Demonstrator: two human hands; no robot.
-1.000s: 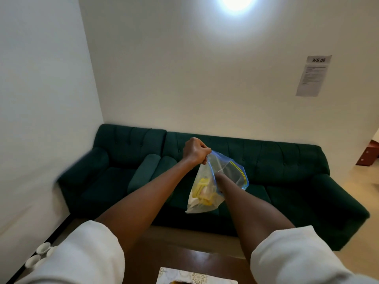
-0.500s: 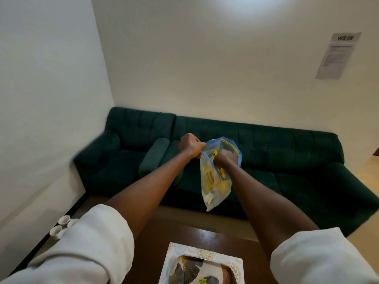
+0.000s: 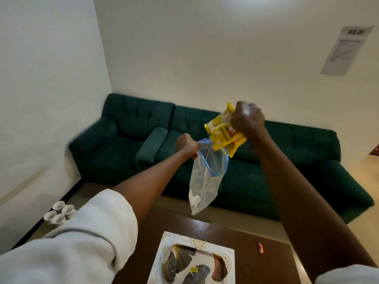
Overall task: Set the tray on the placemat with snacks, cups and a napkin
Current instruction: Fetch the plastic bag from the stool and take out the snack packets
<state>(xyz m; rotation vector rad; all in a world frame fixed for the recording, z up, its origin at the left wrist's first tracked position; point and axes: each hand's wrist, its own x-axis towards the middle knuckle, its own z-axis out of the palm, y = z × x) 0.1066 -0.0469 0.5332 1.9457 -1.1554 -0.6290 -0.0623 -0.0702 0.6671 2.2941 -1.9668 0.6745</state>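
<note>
Centre frame: I see clear zip bag (image 3: 207, 177) hanging open, white item at its bottom. My left hand (image 3: 186, 146) fisted on bag's rim. My right hand (image 3: 247, 119) clenched around yellow snack packets (image 3: 222, 133) above bag mouth. Bottom centre: tray (image 3: 192, 263) on placemat (image 3: 170, 240), on table (image 3: 266, 261).

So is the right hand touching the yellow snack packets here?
Touching: the head view shows the right hand closed around the yellow snack packets, lifted above the bag.

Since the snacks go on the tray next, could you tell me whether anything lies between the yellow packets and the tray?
Nothing visible blocks the way. The right hand holds the yellow snack packets in the air, clear of the zip bag hanging from the left hand; the tray lies open below.
</note>
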